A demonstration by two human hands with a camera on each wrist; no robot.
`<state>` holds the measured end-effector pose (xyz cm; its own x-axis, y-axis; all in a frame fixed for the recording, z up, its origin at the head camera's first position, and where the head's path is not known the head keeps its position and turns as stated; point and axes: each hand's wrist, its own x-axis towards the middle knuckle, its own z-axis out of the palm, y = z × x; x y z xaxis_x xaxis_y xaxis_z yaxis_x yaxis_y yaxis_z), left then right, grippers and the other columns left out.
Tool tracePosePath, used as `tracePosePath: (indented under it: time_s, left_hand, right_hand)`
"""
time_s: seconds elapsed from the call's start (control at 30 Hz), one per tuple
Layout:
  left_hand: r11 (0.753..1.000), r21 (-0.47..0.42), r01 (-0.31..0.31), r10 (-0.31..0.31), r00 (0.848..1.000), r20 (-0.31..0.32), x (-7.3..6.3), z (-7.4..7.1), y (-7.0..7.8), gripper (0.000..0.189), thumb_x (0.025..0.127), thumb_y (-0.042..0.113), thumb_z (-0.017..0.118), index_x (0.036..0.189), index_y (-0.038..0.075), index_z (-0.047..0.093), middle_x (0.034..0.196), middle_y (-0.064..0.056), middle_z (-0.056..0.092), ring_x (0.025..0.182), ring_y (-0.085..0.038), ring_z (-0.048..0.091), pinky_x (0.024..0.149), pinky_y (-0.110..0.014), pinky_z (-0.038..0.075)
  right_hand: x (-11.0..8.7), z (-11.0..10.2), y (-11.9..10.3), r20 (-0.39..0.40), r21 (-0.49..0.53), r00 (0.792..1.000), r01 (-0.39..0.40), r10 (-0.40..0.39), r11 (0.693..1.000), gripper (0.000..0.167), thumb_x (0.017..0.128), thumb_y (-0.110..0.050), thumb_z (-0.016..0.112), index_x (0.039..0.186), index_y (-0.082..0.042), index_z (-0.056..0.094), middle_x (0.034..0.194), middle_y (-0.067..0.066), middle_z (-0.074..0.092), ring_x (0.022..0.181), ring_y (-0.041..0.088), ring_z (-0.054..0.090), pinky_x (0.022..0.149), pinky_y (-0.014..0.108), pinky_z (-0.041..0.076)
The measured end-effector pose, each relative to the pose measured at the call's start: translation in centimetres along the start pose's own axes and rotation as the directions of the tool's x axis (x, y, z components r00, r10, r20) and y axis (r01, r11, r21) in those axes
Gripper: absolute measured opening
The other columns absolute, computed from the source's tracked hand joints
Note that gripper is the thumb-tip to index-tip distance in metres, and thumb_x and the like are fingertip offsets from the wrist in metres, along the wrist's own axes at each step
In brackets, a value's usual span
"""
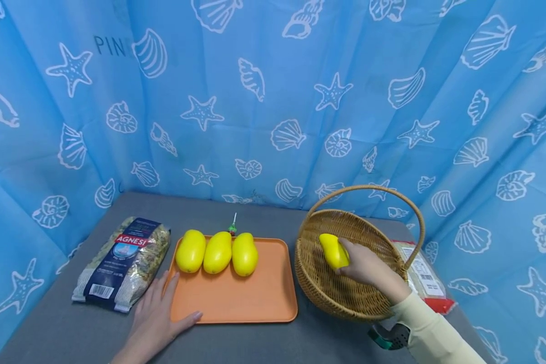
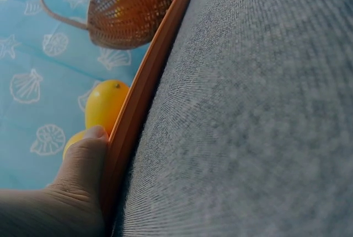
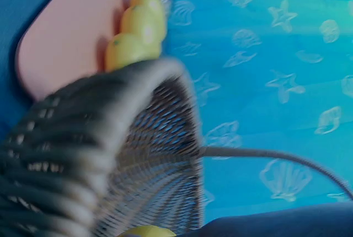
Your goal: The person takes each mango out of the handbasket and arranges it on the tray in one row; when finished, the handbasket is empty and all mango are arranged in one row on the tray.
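Inside the wicker basket (image 1: 318, 283), my right hand (image 1: 364, 263) grips a yellow mango (image 1: 333, 251); in the right wrist view only a sliver of that mango (image 3: 148, 231) shows at the bottom edge. Three more yellow mangoes (image 1: 217, 253) lie side by side along the back left of an orange tray (image 1: 236, 306). My left hand (image 1: 156, 311) rests at the tray's front left corner, its fingers spread along the left side and its thumb at the front edge. The left wrist view shows the thumb (image 2: 83, 165) against the tray's rim (image 2: 149, 77).
A bag of Agnesi pasta (image 1: 123, 260) lies left of the tray. Right of the basket, partly behind it, is a clear packet with a red end (image 1: 425, 278). A small green-wrapped lollipop (image 1: 232, 227) sits behind the tray. The basket's handle (image 1: 368, 187) arches upright.
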<state>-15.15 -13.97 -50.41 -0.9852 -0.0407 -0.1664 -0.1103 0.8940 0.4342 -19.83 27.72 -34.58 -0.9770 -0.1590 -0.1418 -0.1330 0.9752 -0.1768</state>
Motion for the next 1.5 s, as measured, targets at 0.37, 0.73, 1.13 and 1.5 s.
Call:
tracePosePath:
  time_s: [0.37, 0.73, 1.13, 1.5]
  left_hand:
    - [1.0, 0.005, -0.006, 0.006, 1.0, -0.001, 0.0, -0.3, -0.2, 0.134, 0.056, 0.094, 0.048, 0.149, -0.001, 0.026, 0.148, -0.034, 0.017, 0.131, -0.056, 0.016, 0.103, -0.074, 0.015]
    - [1.0, 0.015, -0.003, 0.003, 1.0, 0.001, 0.0, -0.1, -0.1, 0.134, 0.056, 0.095, 0.048, 0.149, 0.0, 0.027, 0.148, -0.035, 0.017, 0.131, -0.057, 0.016, 0.103, -0.074, 0.014]
    - [1.0, 0.021, -0.001, 0.001, 1.0, 0.003, 0.0, 0.1, 0.0, 0.135, 0.056, 0.095, 0.048, 0.148, -0.001, 0.028, 0.148, -0.035, 0.017, 0.131, -0.057, 0.016, 0.104, -0.074, 0.014]
    - [1.0, 0.019, -0.022, 0.022, 1.0, -0.011, -0.2, 0.0, 0.0, 0.129, 0.059, 0.093, 0.049, 0.147, 0.0, 0.03, 0.148, -0.034, 0.019, 0.131, -0.056, 0.017, 0.103, -0.075, 0.015]
  right_hand:
    - [-4.0, -1.5, -1.7, -0.224, 0.021, 0.975, 0.023, -0.018, 1.0, 0.079, 0.078, -0.023, 0.079, 0.14, 0.006, 0.038, 0.109, 0.024, 0.061, 0.084, 0.027, 0.057, 0.063, 0.038, 0.048]
    - [-6.7, -2.3, -4.4, -0.343, 0.069, 0.939, 0.0, 0.023, 0.998, 0.081, 0.077, -0.028, 0.081, 0.141, 0.001, 0.04, 0.115, 0.024, 0.058, 0.088, 0.028, 0.056, 0.067, 0.041, 0.051]
    - [-8.5, -1.8, -8.1, -0.46, 0.075, 0.888, 0.068, -0.026, 0.995, 0.078, 0.076, -0.027, 0.082, 0.138, 0.0, 0.043, 0.119, 0.02, 0.06, 0.096, 0.028, 0.061, 0.077, 0.047, 0.056]
    - [-7.5, 0.9, -11.2, -0.532, 0.069, 0.837, 0.191, -0.126, 0.979, 0.075, 0.075, -0.031, 0.082, 0.135, -0.003, 0.047, 0.121, 0.014, 0.06, 0.1, 0.023, 0.062, 0.082, 0.041, 0.055]
